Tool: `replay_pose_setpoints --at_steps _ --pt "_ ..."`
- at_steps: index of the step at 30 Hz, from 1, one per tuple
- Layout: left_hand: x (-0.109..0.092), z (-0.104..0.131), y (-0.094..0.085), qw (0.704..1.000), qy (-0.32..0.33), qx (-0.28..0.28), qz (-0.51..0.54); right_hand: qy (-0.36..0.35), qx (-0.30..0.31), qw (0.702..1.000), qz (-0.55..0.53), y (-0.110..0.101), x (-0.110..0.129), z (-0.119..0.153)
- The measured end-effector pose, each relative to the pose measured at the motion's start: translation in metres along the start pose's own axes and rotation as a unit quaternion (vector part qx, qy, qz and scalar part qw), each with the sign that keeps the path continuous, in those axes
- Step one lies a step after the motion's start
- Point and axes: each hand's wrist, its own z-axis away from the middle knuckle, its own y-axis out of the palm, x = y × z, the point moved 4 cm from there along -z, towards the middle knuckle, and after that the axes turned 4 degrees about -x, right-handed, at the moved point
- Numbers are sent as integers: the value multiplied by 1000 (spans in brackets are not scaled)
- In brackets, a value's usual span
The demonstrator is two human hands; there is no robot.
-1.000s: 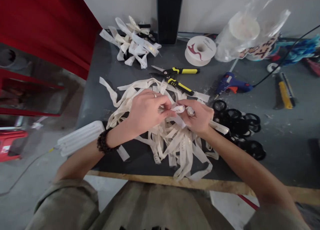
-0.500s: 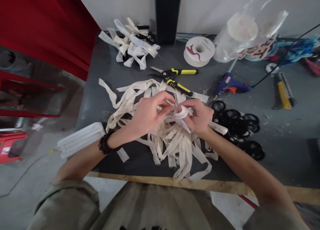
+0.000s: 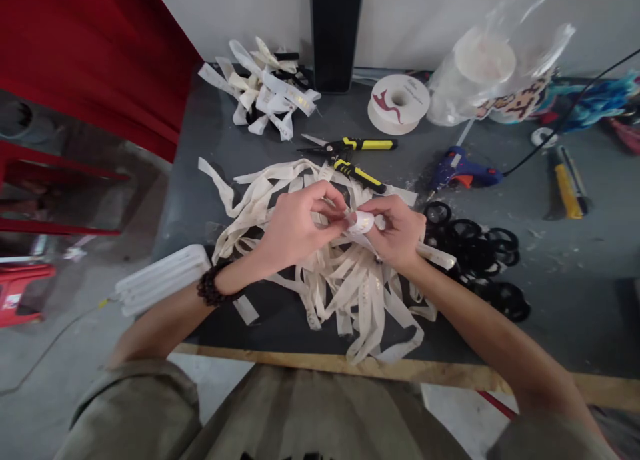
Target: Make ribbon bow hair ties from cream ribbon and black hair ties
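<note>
Between my two hands is a looped white ribbon (image 3: 362, 224) with gold print. My left hand (image 3: 303, 221) pinches its left side between thumb and fingertips. On the other side, my right hand (image 3: 395, 232) is closed around the ribbon's right part; some of it is hidden by the fingers. Beneath both hands spreads a tangled heap of cut cream ribbons (image 3: 345, 287) on the dark table (image 3: 195, 200). Just beyond the hands lie yellow-and-black snips (image 3: 345, 155) with their blades apart.
Finished-looking ribbon bows (image 3: 270, 93) are piled at the back left. A ribbon spool (image 3: 399, 103), a blue glue gun (image 3: 463, 168) and a yellow utility knife (image 3: 569, 183) lie across the back and right. Black hair ties (image 3: 480, 250) sit beside my right hand.
The ribbon's loop has been drawn tighter and flatter between my fingers, and its hanging tail has swung out of sight. My left fingertips have shifted slightly; other things stay put.
</note>
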Motion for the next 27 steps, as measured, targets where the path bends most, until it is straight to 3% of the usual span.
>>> replay_pose_setpoints --at_steps 7,13,18,21,27 --pt "10 -5 -2 993 -58 2 103 69 47 989 -122 8 -6 -4" --pt "8 -5 -3 993 18 -11 112 118 91 977 -150 15 -10 -5" --pt "5 -7 -5 989 22 13 146 125 111 955 -246 20 -13 -8" --pt "-3 -6 -11 994 44 -33 93 135 104 956 -237 21 -12 -9" --pt "-11 -1 -10 993 68 -59 -77 143 99 965 -196 20 -10 -4"
